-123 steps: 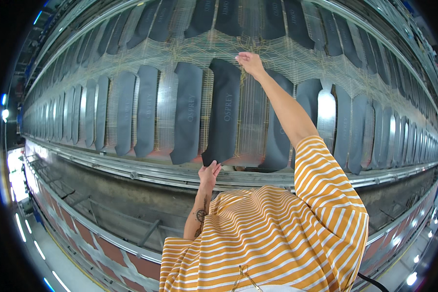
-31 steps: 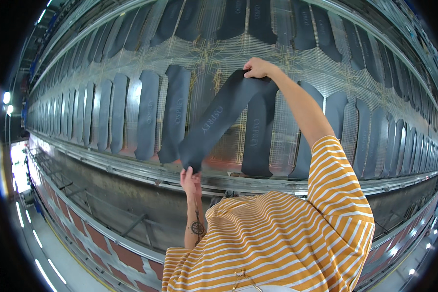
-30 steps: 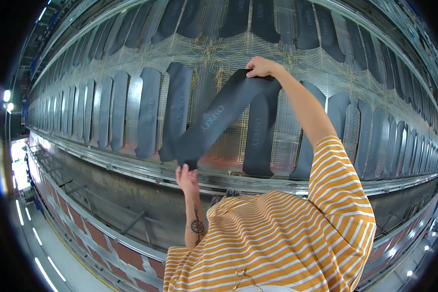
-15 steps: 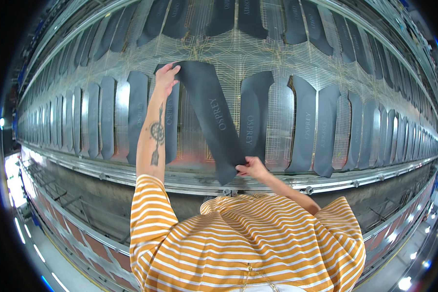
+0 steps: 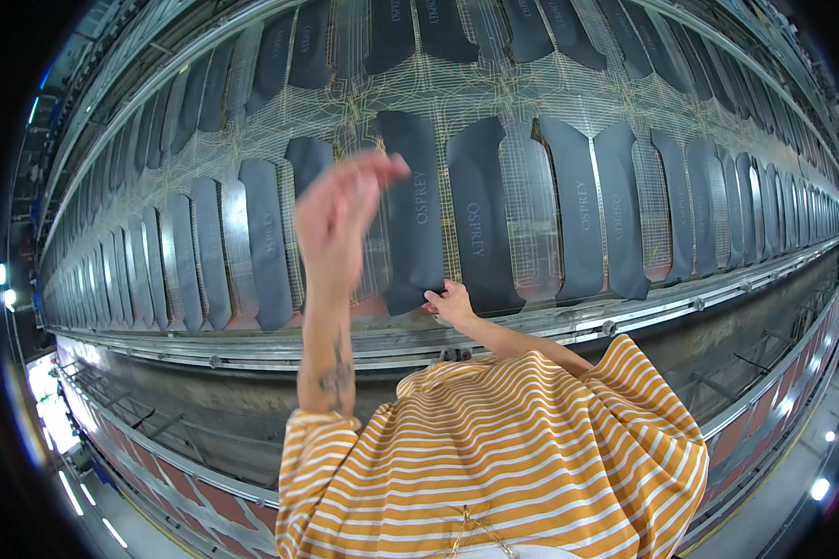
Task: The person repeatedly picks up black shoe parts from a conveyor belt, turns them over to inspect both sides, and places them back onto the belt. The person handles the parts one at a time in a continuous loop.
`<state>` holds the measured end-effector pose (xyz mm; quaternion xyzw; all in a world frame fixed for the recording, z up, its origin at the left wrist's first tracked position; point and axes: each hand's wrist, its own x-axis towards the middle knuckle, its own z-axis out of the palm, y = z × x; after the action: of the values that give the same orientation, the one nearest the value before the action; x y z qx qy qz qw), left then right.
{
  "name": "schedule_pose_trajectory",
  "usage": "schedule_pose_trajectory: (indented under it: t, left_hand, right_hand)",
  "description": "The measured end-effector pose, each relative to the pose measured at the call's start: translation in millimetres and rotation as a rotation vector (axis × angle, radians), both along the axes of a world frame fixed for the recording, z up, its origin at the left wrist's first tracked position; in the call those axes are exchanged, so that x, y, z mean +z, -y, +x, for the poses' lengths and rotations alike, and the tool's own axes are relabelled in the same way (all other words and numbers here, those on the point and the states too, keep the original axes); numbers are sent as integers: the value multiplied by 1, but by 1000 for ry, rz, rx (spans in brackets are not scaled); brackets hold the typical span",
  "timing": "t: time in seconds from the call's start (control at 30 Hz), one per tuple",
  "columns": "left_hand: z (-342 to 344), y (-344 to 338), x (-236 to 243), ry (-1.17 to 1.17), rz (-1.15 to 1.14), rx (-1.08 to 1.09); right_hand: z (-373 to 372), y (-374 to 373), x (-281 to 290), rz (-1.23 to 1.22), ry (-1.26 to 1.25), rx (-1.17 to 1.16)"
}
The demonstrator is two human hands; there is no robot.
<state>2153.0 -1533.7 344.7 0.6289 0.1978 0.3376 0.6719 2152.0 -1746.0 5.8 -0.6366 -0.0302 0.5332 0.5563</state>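
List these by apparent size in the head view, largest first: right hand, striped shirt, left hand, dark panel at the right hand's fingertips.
1. Striped shirt
2. Dark panel
3. Left hand, blurred; it probably looks bigger than its pair because it is nearer the camera
4. Right hand

Dark-grey elongated flat panels (image 5: 414,233): 2 rows, 1 near, 1 far; total unclear. Bare hands (image 5: 452,304): 2. Orange-and-white striped shirt (image 5: 503,447): 1.
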Motion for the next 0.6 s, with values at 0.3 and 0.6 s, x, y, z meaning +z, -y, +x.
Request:
schedule_pose_trajectory:
  t: [0.3, 0.6]
  left_hand:
    - [-73, 191, 136, 527, 412, -306]
    - [-140, 213, 166, 412, 494, -559]
  right_hand:
    - [29, 43, 49, -144, 773, 392]
    - [99, 135, 26, -414, 1107, 234]
